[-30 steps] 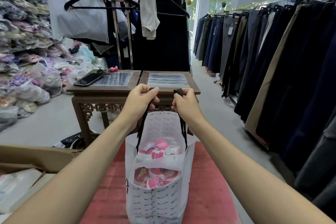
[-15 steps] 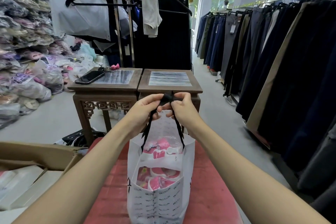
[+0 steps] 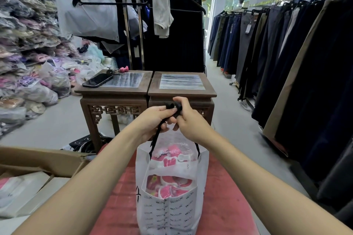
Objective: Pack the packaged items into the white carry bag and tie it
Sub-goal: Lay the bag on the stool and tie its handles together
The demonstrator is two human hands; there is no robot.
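A white carry bag point(image 3: 170, 213) with printed lettering stands upright on a red surface point(image 3: 227, 202). Pink and white packaged items point(image 3: 168, 185) fill it and show through its open front. Two black handles point(image 3: 155, 139) rise from the bag's rim and meet above it. My left hand point(image 3: 154, 120) and my right hand point(image 3: 188, 118) touch each other there, fingers curled round the gathered black handle loops, which are bunched between the fingertips. The loops' exact crossing is hidden by the fingers.
Two dark wooden side tables point(image 3: 181, 93) stand just beyond the bag; a phone point(image 3: 97, 80) and keys lie on the left one. An open cardboard box point(image 3: 34, 175) sits at lower left. Racks of trousers point(image 3: 286, 59) line the right; bagged goods point(image 3: 28, 63) pile at left.
My hands came together from apart, bringing the two black handles into one bunch above the bag. The fingers now work the loops against each other.
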